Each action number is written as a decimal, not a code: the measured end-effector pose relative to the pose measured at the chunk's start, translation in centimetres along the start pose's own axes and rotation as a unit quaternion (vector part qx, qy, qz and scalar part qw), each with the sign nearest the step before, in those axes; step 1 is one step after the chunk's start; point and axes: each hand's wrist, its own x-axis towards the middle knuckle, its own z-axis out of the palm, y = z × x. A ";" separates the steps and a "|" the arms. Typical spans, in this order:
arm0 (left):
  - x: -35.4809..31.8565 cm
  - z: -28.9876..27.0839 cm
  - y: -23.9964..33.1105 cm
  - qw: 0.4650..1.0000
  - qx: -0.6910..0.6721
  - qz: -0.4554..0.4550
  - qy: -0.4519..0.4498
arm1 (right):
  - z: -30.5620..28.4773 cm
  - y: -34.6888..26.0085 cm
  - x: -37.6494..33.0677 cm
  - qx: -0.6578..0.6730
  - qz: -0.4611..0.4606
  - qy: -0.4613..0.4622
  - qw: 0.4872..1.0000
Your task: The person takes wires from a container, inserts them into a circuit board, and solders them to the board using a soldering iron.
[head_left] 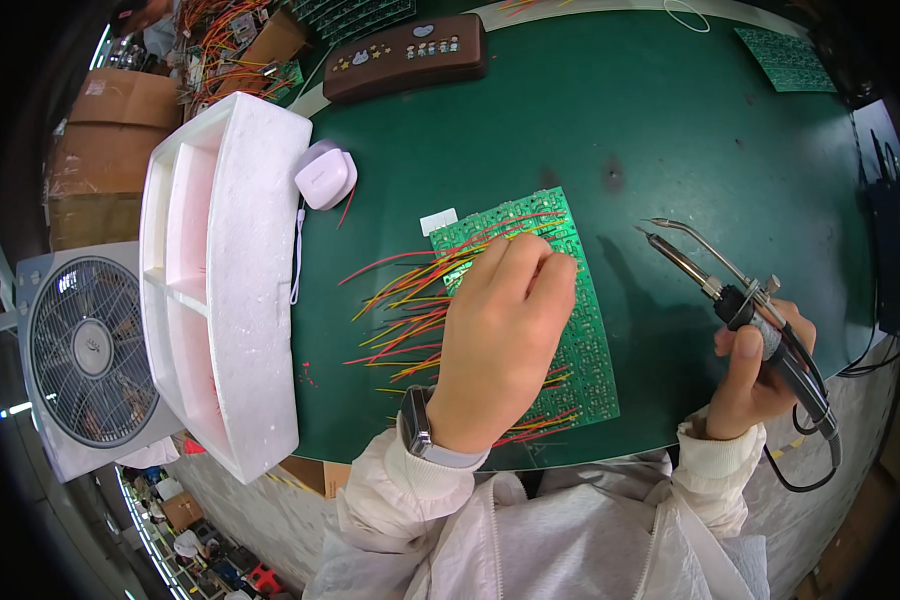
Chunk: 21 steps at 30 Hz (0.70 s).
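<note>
A green circuit board panel point(592, 365) lies on the bench in front of me, with rows of red, yellow and black wires point(410, 285) sticking out past its left edge. My left hand point(510, 310) is over the upper part of the panel, fingers bent and pinched together. Its fingertips are hidden, so what they hold does not show; wires run beneath them. To the right of the board, my right hand point(760, 370) grips a soldering iron point(785, 360). A thin curved metal tube point(705, 240) is clamped to the iron, and both tips point up and left, apart from the board.
A white foam box point(255, 290) with compartments stands at the left, beside a pale lilac case point(326, 178). At the back lies a brown pencil case point(405, 58). Another green board point(785, 60) is at the far right. A fan point(92, 350) stands beyond the box.
</note>
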 end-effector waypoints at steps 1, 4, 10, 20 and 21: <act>0.0 -0.1 0.0 1.000 0.010 0.002 -0.010 | 0.0 0.0 0.0 0.001 0.002 -0.004 1.000; 0.0 -0.1 0.3 0.999 0.023 0.013 -0.019 | -0.2 -0.1 -0.1 0.010 0.009 -0.010 1.000; -0.1 -0.5 0.3 0.994 0.099 0.027 -0.030 | 0.1 -0.3 -0.1 0.036 0.040 0.004 0.999; -5.5 -4.0 3.2 0.990 0.050 -0.039 -0.122 | 0.0 -0.1 -0.1 0.078 0.103 0.031 0.991; -6.3 -3.8 3.2 0.991 0.054 -0.039 -0.119 | 0.0 -0.2 -0.1 0.082 0.100 0.030 0.991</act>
